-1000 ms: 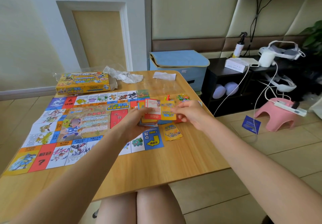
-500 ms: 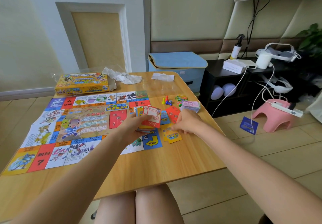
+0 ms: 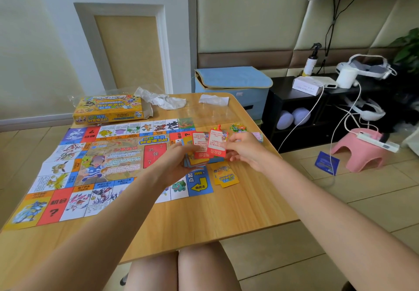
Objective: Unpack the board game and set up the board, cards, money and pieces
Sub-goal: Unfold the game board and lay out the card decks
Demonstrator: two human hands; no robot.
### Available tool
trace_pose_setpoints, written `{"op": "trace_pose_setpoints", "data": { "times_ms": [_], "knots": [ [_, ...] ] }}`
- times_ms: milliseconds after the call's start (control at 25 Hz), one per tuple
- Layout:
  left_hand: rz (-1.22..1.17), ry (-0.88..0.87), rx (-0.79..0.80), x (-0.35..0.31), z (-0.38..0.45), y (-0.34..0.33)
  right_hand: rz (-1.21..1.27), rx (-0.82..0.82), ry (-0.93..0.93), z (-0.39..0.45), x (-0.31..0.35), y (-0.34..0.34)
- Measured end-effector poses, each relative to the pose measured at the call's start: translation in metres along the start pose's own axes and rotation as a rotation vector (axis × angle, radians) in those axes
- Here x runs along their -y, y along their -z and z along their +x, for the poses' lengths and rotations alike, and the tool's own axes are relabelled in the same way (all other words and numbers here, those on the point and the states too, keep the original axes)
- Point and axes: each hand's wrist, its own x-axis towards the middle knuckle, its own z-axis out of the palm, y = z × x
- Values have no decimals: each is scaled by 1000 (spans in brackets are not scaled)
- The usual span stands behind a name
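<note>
The paper game board lies unfolded on the wooden table. My left hand grips a stack of cards above the board's right edge. My right hand pinches a red card beside the stack's top red card. A few yellow cards lie on the table below my right hand. Small coloured pieces and a pile of paper money sit behind my right hand, partly hidden. The yellow game box rests at the table's far left.
Crumpled plastic wrap and a clear bag lie at the table's far edge. Right of the table stand a blue storage box, a black shelf, white cables and a pink stool. My knees show under the near edge.
My right hand laid a card on the table near the yellow ones, then rose back to the stack and now pinches a red card. My left hand kept holding the stack.
</note>
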Motion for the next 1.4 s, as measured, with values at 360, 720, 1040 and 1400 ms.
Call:
{"op": "trace_pose_setpoints", "data": {
  "times_ms": [360,720,1040,1400],
  "knots": [
    [110,-51,41,3,9,-1,89,49,-69,5,5,2],
    [41,75,-20,-10,15,5,296,61,211,6,15,7],
    [59,18,-135,-2,16,-18,-392,-65,486,6,3,-8],
    [128,-74,-159,1,25,-28,62,-73,102,7,-8,19]
  ]
}}
